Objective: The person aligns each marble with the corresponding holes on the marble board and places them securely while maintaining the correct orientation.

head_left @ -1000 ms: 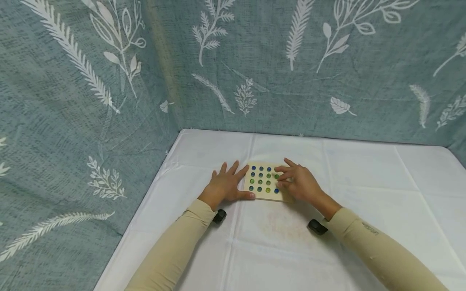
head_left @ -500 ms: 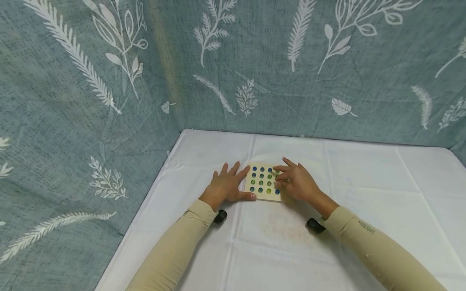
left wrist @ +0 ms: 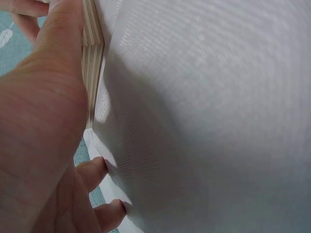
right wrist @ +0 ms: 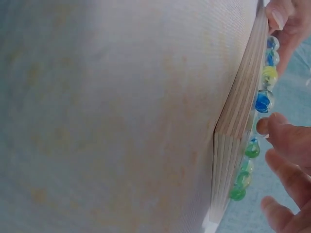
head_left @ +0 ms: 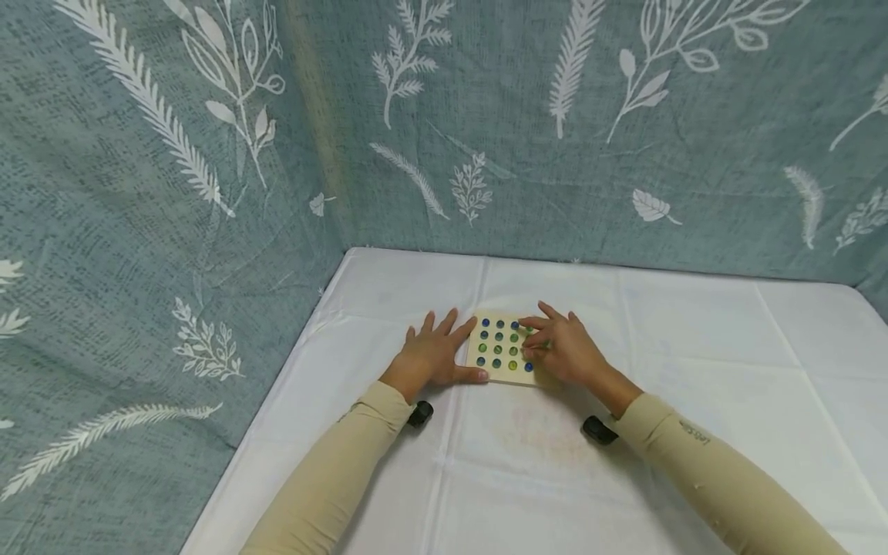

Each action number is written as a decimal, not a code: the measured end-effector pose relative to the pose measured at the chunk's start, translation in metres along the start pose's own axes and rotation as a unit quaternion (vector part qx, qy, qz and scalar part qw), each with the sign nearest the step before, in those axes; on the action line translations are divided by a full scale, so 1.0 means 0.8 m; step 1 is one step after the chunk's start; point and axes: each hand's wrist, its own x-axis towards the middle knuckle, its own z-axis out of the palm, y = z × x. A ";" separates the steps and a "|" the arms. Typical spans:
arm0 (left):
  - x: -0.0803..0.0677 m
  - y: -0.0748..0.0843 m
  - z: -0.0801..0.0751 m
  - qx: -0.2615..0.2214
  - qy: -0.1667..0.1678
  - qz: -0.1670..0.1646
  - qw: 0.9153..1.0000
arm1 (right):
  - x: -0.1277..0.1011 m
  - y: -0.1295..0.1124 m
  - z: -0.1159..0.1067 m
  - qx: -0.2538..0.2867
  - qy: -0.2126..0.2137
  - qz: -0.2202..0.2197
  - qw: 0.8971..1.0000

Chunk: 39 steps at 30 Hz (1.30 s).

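A square wooden board point(head_left: 501, 351) lies flat on the white table point(head_left: 694, 362), a little toward the far left corner, between the two hands. The left hand point(head_left: 432, 356) rests flat on the cloth against the board's left edge, fingers straight and spread, with the thumb lying along the near left corner; the left wrist view shows the layered plywood edge point(left wrist: 92, 53) right against that thumb. The right hand point(head_left: 563, 351) comes over the board's right side with its fingers loosely bent, the fingertips point(right wrist: 265, 126) down among the marbles point(head_left: 498, 345) of the right-hand column; whether they actually pinch one cannot be made out. The marbles nearest those fingertips lie just to the left of the right hand, so it is the nearer one to them, while the left hand touches only the board's edge. The board, being square, has no long axis. The marbles sit in a grid of four rows; three columns show fully and a fourth is partly under the right fingers, blue and green-yellow mixed, so an exact count per colour is not possible. Behind the table hangs a grey-blue curtain point(head_left: 208, 154) with white leaves.
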 end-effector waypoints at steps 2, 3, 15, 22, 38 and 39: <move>0.000 0.000 0.001 0.002 -0.003 0.000 1.000 | -0.002 0.000 0.000 -0.004 -0.004 0.001 1.000; -0.001 0.001 0.002 0.002 -0.003 0.000 1.000 | -0.003 0.000 0.000 -0.008 -0.005 0.001 1.000; -0.006 -0.006 -0.003 -0.004 0.003 -0.002 1.000 | -0.012 0.009 -0.018 0.001 0.009 0.000 1.000; -0.002 -0.001 -0.003 -0.004 0.001 0.005 1.000 | -0.030 0.023 -0.038 0.008 0.000 0.028 1.000; 0.002 0.003 -0.001 -0.005 0.001 0.008 1.000 | -0.068 0.065 -0.063 -0.013 -0.014 0.062 0.998; 0.002 0.003 -0.001 -0.005 0.001 0.007 1.000 | -0.070 0.068 -0.064 -0.011 -0.014 0.063 0.998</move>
